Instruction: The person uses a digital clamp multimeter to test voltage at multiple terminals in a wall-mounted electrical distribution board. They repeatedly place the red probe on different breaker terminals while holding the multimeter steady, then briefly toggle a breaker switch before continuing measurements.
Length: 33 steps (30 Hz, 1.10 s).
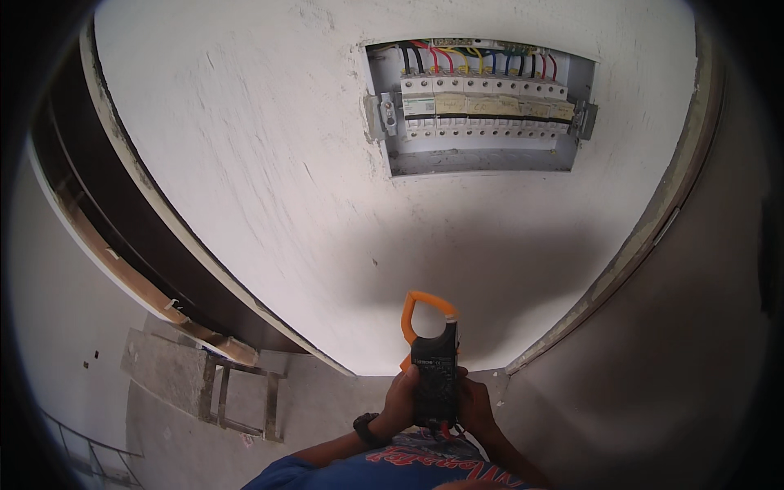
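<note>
A clamp meter (pixel 434 377) with a black body and an orange jaw is held upright in front of me, its jaw toward the wall. My left hand (pixel 398 402) grips its left side, with the thumb on the front face near the top of the body. Round the right side closes my right hand (pixel 475 404), its fingers partly hidden behind the meter. A red plug shows at the meter's bottom end. The orange jaw looks closed and has nothing inside its loop.
An uncovered breaker panel (pixel 482 162) sits recessed in the white wall (pixel 269 163) above, with a row of breakers (pixel 490 106) and coloured wires. A dark doorway lies left. A worn wooden bench (pixel 167 367) stands at lower left, near a metal ladder-like frame (pixel 94 453).
</note>
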Available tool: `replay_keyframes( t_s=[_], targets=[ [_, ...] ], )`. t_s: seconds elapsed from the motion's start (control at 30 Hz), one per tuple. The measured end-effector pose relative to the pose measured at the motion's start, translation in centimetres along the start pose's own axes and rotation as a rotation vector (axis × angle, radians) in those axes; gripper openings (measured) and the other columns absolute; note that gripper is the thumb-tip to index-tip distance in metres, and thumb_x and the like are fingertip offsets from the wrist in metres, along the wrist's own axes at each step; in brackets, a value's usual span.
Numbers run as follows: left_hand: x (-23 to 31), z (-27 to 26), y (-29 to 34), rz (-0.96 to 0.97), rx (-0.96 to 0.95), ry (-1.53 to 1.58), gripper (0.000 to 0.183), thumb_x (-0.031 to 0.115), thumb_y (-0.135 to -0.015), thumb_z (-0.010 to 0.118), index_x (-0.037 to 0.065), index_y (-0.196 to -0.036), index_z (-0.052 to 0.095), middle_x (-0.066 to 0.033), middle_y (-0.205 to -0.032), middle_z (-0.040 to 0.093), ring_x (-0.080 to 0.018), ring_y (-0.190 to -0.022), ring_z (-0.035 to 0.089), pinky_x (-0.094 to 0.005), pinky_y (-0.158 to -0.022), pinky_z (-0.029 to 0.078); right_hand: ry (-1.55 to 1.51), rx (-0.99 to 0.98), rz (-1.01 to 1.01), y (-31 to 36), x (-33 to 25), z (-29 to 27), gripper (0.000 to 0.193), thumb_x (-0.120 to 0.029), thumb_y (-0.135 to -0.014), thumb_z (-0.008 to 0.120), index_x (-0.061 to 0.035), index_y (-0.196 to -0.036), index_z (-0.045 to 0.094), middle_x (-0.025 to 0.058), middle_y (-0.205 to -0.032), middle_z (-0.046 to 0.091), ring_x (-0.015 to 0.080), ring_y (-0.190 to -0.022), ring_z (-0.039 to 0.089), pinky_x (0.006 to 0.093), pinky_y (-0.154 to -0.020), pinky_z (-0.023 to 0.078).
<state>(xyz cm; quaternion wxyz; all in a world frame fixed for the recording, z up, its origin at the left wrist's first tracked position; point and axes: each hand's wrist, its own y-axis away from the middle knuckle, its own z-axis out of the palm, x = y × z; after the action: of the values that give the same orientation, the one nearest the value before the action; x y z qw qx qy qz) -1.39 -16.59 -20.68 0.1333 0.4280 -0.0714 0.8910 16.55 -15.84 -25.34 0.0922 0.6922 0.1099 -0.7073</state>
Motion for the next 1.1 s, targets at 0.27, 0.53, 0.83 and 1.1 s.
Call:
replay_keyframes(
  t_s=[0.27,0.53,0.83,1.1],
  targets=[
    [-0.1,-0.5,6.1,-0.035,0.197,0.11,0.076,0.064,-0.11,0.036,0.008,-0.161,0.036,-0.0262,-0.137,0.064,-0.0378,-0.121,0.07,-0.0533,-0.105,0.059,0.484,0.391,-0.492,3.3,-3.3,-3.4,0.013,-0.006,-0.094,0.077,-0.0029,-0.106,0.073,0.0116,-0.083,0.071,0.0246,-0.071,0.07,0.0367,-0.065,0.055],
    [0.8,-0.9,12.7,0.074,0.326,0.171,0.072,0.062,-0.112,0.032,0.011,-0.163,0.037,-0.0218,-0.135,0.065,-0.0317,-0.112,0.072,-0.0477,-0.09,0.065,0.786,0.557,-1.256,-10.4,-17.2,-5.1,0.029,-0.008,-0.087,0.085,-0.0073,-0.112,0.071,0.0086,-0.096,0.066,0.0226,-0.071,0.064,0.0343,-0.06,0.051],
    [9.4,0.3,11.5,0.276,0.364,0.252,0.062,0.056,-0.114,0.032,0.019,-0.164,0.036,-0.0141,-0.14,0.062,-0.0277,-0.117,0.069,-0.0544,-0.091,0.065,1.116,0.601,-1.539,-21.0,-28.9,-1.9,0.046,-0.018,-0.081,0.089,-0.0111,-0.121,0.068,0.0039,-0.101,0.066,0.0235,-0.076,0.067,0.0357,-0.065,0.055],
    [18.4,-0.1,8.6,0.681,0.417,0.12,0.059,0.056,-0.113,0.035,0.019,-0.159,0.042,-0.0142,-0.143,0.063,-0.025,-0.116,0.072,-0.0536,-0.081,0.069,1.205,0.704,-1.524,-25.3,-30.3,-0.6,0.045,-0.019,-0.08,0.091,-0.0116,-0.118,0.067,0.0054,-0.105,0.068,0.0259,-0.084,0.07,0.0384,-0.07,0.057]
  ],
)
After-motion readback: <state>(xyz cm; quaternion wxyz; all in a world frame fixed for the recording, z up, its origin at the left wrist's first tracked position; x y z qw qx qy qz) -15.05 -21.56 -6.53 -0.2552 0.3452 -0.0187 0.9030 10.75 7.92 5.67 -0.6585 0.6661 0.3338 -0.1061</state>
